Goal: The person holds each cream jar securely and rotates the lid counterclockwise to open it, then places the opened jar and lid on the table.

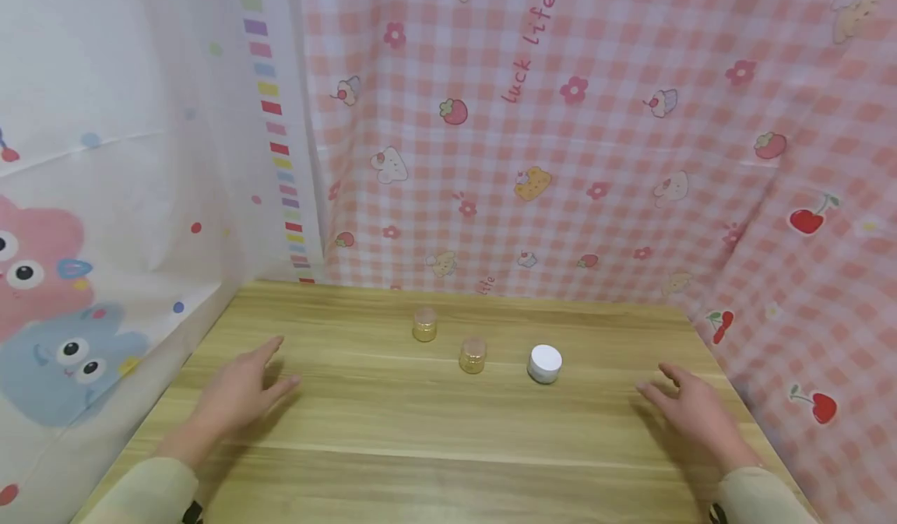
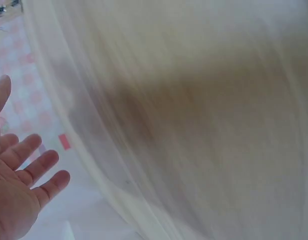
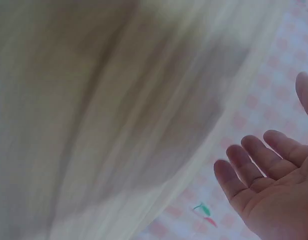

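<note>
Three small lidded jars stand on the wooden table (image 1: 392,430). Farthest back is a gold jar (image 1: 424,325); a second gold jar (image 1: 473,356) stands to its right and nearer. Right of both is a jar with a white lid (image 1: 544,363). Over the table's left side, my left hand (image 1: 238,388) has its fingers spread and holds nothing. My right hand (image 1: 694,411) is at the right side, nearest the white-lidded jar but apart from it. Both wrist views show the left palm (image 2: 16,200) and right palm (image 3: 279,200) bare, with fingers extended.
A pink checked curtain (image 1: 490,142) hangs behind the table and along its right side. At the left hangs a white curtain (image 1: 140,65) with cartoon figures and coloured dots. The table's back edge meets the cloth.
</note>
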### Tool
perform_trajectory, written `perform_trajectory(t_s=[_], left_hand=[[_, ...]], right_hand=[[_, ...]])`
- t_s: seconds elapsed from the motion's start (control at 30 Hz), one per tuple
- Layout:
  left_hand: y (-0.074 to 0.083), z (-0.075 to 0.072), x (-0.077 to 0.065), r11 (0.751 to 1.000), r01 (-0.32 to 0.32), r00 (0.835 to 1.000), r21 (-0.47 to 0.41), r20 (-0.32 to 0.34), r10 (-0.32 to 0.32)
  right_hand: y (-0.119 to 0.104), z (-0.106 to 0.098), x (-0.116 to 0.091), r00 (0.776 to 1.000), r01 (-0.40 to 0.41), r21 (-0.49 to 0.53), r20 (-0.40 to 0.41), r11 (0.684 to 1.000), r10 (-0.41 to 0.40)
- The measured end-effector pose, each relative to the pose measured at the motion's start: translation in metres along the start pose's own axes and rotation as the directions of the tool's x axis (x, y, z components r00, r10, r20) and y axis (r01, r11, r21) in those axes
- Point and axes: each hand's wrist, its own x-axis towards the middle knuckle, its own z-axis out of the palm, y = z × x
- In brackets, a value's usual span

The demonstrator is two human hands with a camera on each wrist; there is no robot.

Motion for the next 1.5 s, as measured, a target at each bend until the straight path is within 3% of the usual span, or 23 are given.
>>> perform_trajectory(t_s=[0.2, 0.67, 1.17, 1.5], left_hand=[[0.019, 0.0, 0.0, 0.999, 0.0, 1.0, -0.041, -0.016, 0.0], [0.049, 0.007, 0.002, 0.991, -0.059, 0.998, -0.121, -0.044, 0.054], [0.083, 0.016, 0.001, 0.973, -0.126, 0.991, -0.193, -0.061, 0.117], [0.097, 0.023, 0.0, 0.969, -0.117, 0.993, -0.216, -0.039, 0.111]], right_hand=[[-0.02, 0.004, 0.005, 0.998, 0.037, 0.079, -0.059, 0.996, -0.032], [-0.052, 0.021, 0.005, 0.996, 0.087, 0.224, -0.005, 0.971, -0.088], [-0.076, 0.034, 0.015, 0.993, 0.109, 0.28, 0.015, 0.954, -0.118], [-0.086, 0.044, 0.02, 0.989, 0.133, 0.295, 0.016, 0.946, -0.145]])
